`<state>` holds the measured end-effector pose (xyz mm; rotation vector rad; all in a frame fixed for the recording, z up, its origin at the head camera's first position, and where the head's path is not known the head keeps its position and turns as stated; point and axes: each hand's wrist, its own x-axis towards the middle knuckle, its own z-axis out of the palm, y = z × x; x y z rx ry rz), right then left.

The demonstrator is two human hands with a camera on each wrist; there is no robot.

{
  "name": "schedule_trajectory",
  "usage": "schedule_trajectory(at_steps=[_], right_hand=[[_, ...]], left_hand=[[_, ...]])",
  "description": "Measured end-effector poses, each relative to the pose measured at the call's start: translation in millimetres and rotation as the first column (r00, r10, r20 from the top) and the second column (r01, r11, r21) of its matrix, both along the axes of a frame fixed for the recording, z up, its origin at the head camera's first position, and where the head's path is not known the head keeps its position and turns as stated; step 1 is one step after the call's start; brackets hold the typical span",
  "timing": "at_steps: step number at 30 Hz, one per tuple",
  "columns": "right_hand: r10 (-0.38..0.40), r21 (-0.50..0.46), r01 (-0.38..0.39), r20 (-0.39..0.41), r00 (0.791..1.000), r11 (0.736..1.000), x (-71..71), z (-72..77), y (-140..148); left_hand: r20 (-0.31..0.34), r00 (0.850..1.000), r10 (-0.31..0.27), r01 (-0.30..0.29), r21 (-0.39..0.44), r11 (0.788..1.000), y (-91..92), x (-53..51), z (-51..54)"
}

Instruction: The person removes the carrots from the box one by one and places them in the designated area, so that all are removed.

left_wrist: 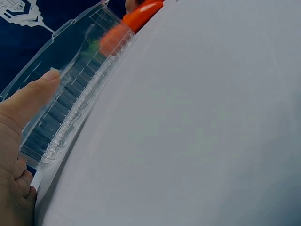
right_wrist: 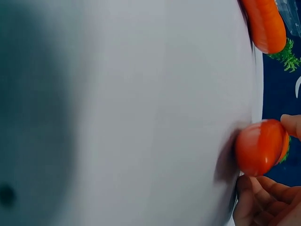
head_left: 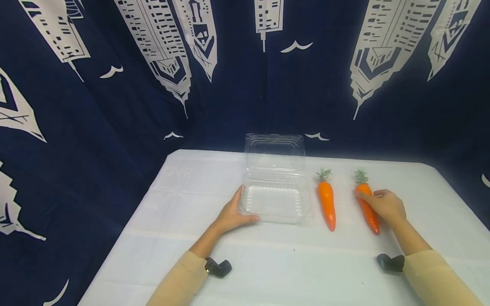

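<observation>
An open clear plastic clamshell container (head_left: 273, 199) sits on the table, its lid (head_left: 274, 152) folded back behind the base. My left hand (head_left: 233, 214) holds the near left corner of the base. In the left wrist view the thumb (left_wrist: 40, 94) lies along the front wall, with other fingers curled beside it. To the right, my right hand (head_left: 384, 206) grips one orange carrot (head_left: 370, 214) with a green top between thumb and fingers. Seen end-on in the right wrist view, this carrot (right_wrist: 257, 148) has the thumb on one side and fingertips on the other.
A second carrot (head_left: 326, 206) lies between the container and the right hand, its green top pointing away. White cloth covers the table (head_left: 291, 272). Behind hangs a dark blue curtain (head_left: 237, 106) printed with white buildings. Each wrist carries a small black camera (head_left: 219, 267).
</observation>
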<state>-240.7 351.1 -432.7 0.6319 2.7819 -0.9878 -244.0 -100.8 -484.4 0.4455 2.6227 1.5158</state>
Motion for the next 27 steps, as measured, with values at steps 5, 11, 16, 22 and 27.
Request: schedule_trajectory(at_steps=[5,11,16,22,27], right_hand=[[-0.002,-0.009,0.002,0.011,1.000,1.000,-0.4,-1.0,1.7],[0.010,0.006,-0.010,-0.013,1.000,1.000,1.4,-1.7,3.4],[0.001,0.005,-0.001,-0.041,0.999,1.000,5.1,1.1,6.5],[-0.111,-0.097,0.098,-0.135,0.985,0.990,10.3,8.0,8.9],[-0.148,-0.123,0.124,-0.206,0.967,0.985,16.0,16.5,9.4]], left_hand=[[-0.001,1.000,0.003,-0.003,-0.008,1.000,-0.2,-1.9,-1.3],[0.012,1.000,0.003,-0.003,-0.018,1.000,0.6,-3.4,-1.1],[0.016,1.000,-0.017,0.017,-0.020,1.000,-0.1,-4.6,2.0],[0.051,0.997,-0.060,0.061,-0.017,0.998,-7.4,-6.0,7.6],[0.091,0.992,-0.086,0.089,-0.026,0.996,-26.2,-7.5,15.1]])
